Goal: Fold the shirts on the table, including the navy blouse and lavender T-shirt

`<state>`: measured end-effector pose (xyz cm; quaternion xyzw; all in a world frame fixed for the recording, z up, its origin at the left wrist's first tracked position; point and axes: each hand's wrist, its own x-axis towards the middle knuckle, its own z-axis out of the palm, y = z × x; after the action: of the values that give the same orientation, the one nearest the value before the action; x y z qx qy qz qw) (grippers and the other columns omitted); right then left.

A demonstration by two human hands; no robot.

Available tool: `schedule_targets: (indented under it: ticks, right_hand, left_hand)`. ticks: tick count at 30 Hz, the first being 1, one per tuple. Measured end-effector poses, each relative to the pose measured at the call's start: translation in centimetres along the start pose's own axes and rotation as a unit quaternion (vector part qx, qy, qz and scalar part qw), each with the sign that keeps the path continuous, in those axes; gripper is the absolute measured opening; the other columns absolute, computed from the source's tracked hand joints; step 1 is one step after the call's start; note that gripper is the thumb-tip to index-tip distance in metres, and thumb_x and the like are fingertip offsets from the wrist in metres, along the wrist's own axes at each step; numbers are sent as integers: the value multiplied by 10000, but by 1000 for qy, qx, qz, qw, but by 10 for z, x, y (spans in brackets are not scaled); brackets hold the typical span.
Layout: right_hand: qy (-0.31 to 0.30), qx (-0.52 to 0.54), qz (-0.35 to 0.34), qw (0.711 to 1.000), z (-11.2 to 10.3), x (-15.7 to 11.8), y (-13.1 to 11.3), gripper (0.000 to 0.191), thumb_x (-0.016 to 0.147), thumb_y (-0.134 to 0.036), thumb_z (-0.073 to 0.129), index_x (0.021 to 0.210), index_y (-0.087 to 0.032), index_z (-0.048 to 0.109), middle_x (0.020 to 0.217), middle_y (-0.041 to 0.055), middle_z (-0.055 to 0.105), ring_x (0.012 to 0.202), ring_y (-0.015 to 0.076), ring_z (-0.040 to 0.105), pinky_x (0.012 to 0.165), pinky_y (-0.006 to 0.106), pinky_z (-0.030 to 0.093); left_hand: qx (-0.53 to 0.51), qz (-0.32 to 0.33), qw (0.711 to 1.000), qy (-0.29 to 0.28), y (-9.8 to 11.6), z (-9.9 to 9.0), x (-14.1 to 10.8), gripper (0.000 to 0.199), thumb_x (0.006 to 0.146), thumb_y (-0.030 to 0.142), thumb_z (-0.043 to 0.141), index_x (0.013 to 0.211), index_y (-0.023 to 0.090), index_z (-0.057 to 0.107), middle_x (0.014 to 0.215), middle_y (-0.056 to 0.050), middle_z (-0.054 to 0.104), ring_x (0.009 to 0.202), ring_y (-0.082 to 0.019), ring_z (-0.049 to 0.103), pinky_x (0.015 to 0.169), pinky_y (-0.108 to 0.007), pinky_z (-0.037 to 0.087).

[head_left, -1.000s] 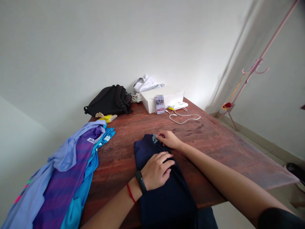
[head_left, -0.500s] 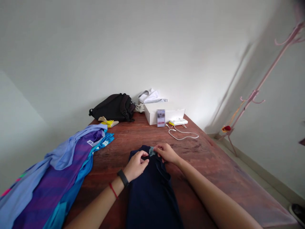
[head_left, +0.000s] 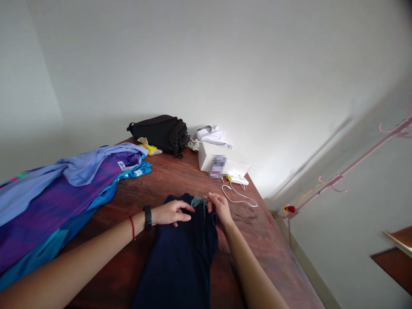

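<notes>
A dark navy garment (head_left: 180,262) lies lengthwise on the wooden table in front of me, its far end showing a patterned grey-green patch (head_left: 198,202). My right hand (head_left: 220,207) pinches the garment's edge beside that patch, at the upper right. On the left part of the garment rests my left hand (head_left: 174,213), palm down with fingers apart and thumb stretched toward the patch. It wears a black band and a red string at the wrist. Which exact part of the garment is at the far end, I cannot tell.
At the left lie several garments (head_left: 80,197) in light blue, purple and turquoise. A black backpack (head_left: 157,134), a white box (head_left: 206,155), white cloth (head_left: 214,135), a white device (head_left: 238,178) and its cable (head_left: 240,201) occupy the table's far end. A pink coat stand (head_left: 354,169) leans in at right.
The view has tilted and turned. My left hand has opened out and lies flatter on the garment. My right hand stays at the far edge, where more of the patterned patch shows.
</notes>
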<state>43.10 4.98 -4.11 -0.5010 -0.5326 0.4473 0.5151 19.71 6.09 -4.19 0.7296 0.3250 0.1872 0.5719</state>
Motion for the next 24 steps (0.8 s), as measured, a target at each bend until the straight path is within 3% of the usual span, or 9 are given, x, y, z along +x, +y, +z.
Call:
schedule_targets:
  ticks: [3,7,10,13,16,20,24]
  right_hand:
    - [12,31,-1,999,5,-3,-5,415,837,-595,618,754,-189,651,431,-35,473,429,124,397,469,269,345]
    - [-14,101,13,995,13,-10,-10,381,821,-583,627,771,-205,615,434,-59,407,427,117,342,456,263,289]
    - [-43,126,18,991,19,-17,-14,373,815,-585,617,790,-214,591,449,-71,375,425,112,304,451,259,255]
    - [-69,129,23,989,24,-22,-16,363,823,-579,601,809,-217,590,458,-75,368,430,112,286,454,257,247]
    - [-79,126,33,988,24,-22,-16,365,815,-578,620,814,-214,605,456,-71,394,428,113,285,454,257,235]
    - [-77,72,46,993,9,-12,-16,419,808,-620,639,795,-202,607,449,-71,402,446,109,306,470,250,248]
    - [-39,-100,124,986,-17,-5,-17,457,780,-644,678,762,-201,565,515,-76,439,487,95,370,470,215,264]
  left_hand:
    - [-38,-7,999,18,-1,2,0,531,800,442,711,1252,194,585,1134,-85,603,898,-200,625,561,-230,559]
    - [-68,-16,996,53,-2,4,0,713,774,462,740,1365,226,418,1182,-97,550,853,-188,634,519,-221,539]
    - [-48,-9,998,43,-3,5,1,759,773,523,739,1393,219,424,1136,-84,532,859,-189,620,519,-218,539]
    - [-24,3,999,35,-5,6,4,665,770,587,724,1272,194,539,1030,-49,531,818,-172,594,510,-209,528]
    - [-13,15,999,40,-7,8,6,539,774,639,685,999,155,610,836,1,505,708,-144,542,492,-214,508]
    - [-35,6,998,58,-1,9,4,465,786,620,641,841,160,598,749,9,488,710,-161,526,523,-238,506]
    - [-99,5,992,77,10,9,0,347,759,505,662,767,166,584,733,2,544,724,-171,547,579,-237,472]
